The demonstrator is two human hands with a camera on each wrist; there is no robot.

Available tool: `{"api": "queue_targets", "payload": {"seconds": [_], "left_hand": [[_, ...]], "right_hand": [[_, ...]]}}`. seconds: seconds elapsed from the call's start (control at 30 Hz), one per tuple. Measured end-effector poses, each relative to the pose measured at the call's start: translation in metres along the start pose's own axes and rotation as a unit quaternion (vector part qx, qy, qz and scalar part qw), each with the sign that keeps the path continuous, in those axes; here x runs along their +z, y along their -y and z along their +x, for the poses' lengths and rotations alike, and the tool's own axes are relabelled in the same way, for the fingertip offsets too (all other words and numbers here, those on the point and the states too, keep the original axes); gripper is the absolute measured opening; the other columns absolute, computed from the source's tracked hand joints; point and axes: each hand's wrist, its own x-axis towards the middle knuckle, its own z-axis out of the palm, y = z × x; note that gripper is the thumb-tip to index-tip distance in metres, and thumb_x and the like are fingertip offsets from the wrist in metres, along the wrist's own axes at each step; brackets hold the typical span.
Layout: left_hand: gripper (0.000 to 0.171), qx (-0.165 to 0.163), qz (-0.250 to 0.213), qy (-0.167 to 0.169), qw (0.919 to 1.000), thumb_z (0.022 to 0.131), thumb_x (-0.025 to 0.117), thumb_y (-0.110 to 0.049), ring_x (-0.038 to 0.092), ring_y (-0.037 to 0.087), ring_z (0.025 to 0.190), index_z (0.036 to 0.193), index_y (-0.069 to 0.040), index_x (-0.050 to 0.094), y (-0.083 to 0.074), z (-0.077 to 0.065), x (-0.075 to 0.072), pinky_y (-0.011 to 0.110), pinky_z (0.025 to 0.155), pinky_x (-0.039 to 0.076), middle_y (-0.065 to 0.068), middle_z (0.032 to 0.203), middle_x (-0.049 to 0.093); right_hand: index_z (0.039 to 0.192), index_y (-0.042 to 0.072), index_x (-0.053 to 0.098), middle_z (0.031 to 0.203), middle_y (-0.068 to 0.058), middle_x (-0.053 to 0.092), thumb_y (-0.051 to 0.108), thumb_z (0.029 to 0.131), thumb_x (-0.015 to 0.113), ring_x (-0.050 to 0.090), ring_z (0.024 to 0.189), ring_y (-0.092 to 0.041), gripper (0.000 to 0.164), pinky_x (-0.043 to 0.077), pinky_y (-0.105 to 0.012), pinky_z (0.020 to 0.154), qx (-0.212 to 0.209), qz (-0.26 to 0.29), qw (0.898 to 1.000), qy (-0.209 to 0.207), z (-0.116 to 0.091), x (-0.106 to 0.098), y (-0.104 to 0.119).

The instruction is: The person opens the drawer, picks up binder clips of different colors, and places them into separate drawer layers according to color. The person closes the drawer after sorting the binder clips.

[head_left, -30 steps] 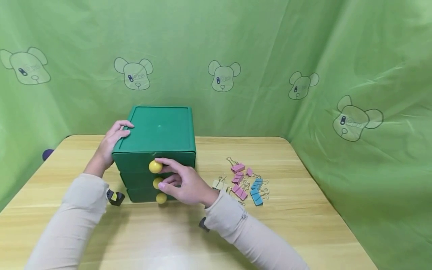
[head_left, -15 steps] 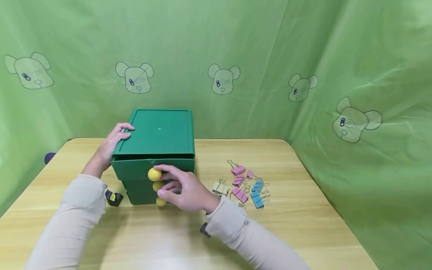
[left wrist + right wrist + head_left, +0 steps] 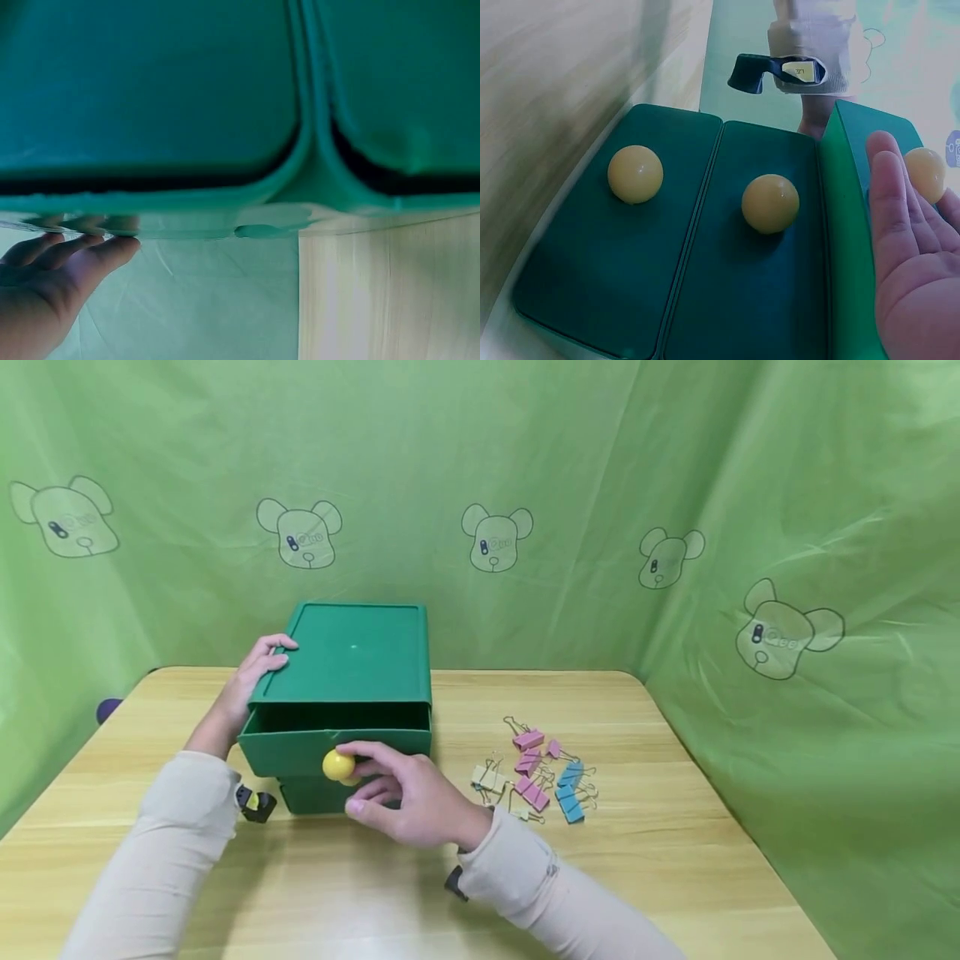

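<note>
A green cabinet (image 3: 352,652) of three stacked drawers stands on the table, a round yellow knob on each front. The top drawer (image 3: 300,752) is partly pulled out, its dark inside showing below the cabinet top. My right hand (image 3: 416,797) has its fingers hooked behind the top yellow knob (image 3: 339,765); the thumb sits lower, off the knob in the head view. In the right wrist view, the middle knob (image 3: 770,204) and bottom knob (image 3: 635,174) are on closed drawers. My left hand (image 3: 243,681) rests extended fingers on the cabinet's left side and upper edge.
Right of the cabinet lie several binder clips: pink clips (image 3: 532,793), blue clips (image 3: 570,804) and a pale yellow clip (image 3: 489,777). A green curtain (image 3: 570,460) surrounds the wooden table (image 3: 660,860). Something purple (image 3: 107,709) shows beyond the left table edge.
The top drawer, closed at first, has slid out toward me as my right hand draws its knob forward and slightly down. My left hand stays on the cabinet's side.
</note>
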Motion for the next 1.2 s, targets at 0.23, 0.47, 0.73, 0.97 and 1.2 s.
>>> {"api": "queue_targets", "payload": {"seconds": [0.23, 0.47, 0.73, 0.97, 1.2], "left_hand": [[0.021, -0.010, 0.011, 0.000, 0.9999, 0.097, 0.030, -0.034, 0.009, 0.040, 0.125, 0.116, -0.035, 0.038, -0.001, -0.002, -0.002, 0.055, 0.095, 0.018, 0.010, 0.144, 0.002], [0.022, -0.009, 0.012, 0.001, 0.9999, 0.097, 0.029, -0.034, 0.011, 0.039, 0.124, 0.118, -0.035, 0.037, 0.001, -0.003, -0.003, 0.051, 0.094, 0.020, 0.009, 0.142, 0.004], [0.022, -0.008, 0.017, -0.003, 0.9998, 0.098, 0.029, -0.034, 0.009, 0.038, 0.125, 0.118, -0.034, 0.038, 0.003, -0.003, -0.003, 0.056, 0.095, 0.016, 0.009, 0.143, 0.004], [0.024, -0.008, 0.020, 0.001, 0.9998, 0.098, 0.027, -0.035, 0.009, 0.039, 0.125, 0.119, -0.035, 0.036, 0.003, -0.002, -0.002, 0.057, 0.094, 0.018, 0.009, 0.143, 0.003], [0.025, -0.003, 0.024, -0.001, 0.9997, 0.097, 0.027, -0.036, 0.008, 0.038, 0.125, 0.120, -0.034, 0.036, 0.004, -0.001, -0.001, 0.058, 0.094, 0.016, 0.008, 0.143, 0.004]], "right_hand": [[0.134, 0.010, 0.037, 0.123, -0.011, 0.053, 0.007, 0.087, 0.058, 0.060, 0.091, -0.006, 0.052, 0.048, -0.022, 0.078, -0.018, 0.005, 1.000, 0.008, -0.002, 0.007, -0.023], [0.135, 0.010, 0.035, 0.120, -0.006, 0.056, 0.012, 0.088, 0.058, 0.060, 0.091, -0.002, 0.052, 0.048, -0.021, 0.077, -0.058, -0.027, 0.998, 0.028, -0.009, 0.012, -0.028], [0.135, 0.008, 0.033, 0.124, -0.008, 0.055, 0.012, 0.089, 0.057, 0.060, 0.093, -0.002, 0.051, 0.047, -0.017, 0.076, -0.084, -0.067, 0.993, 0.040, -0.016, 0.015, -0.024], [0.135, 0.007, 0.032, 0.123, -0.008, 0.055, 0.011, 0.088, 0.059, 0.059, 0.092, -0.001, 0.055, 0.045, -0.014, 0.077, -0.099, -0.092, 0.990, 0.044, -0.023, 0.017, -0.019], [0.135, 0.006, 0.032, 0.122, -0.008, 0.056, 0.011, 0.086, 0.061, 0.060, 0.090, 0.000, 0.056, 0.045, -0.013, 0.076, -0.108, -0.110, 0.987, 0.051, -0.031, 0.019, -0.013]]}}
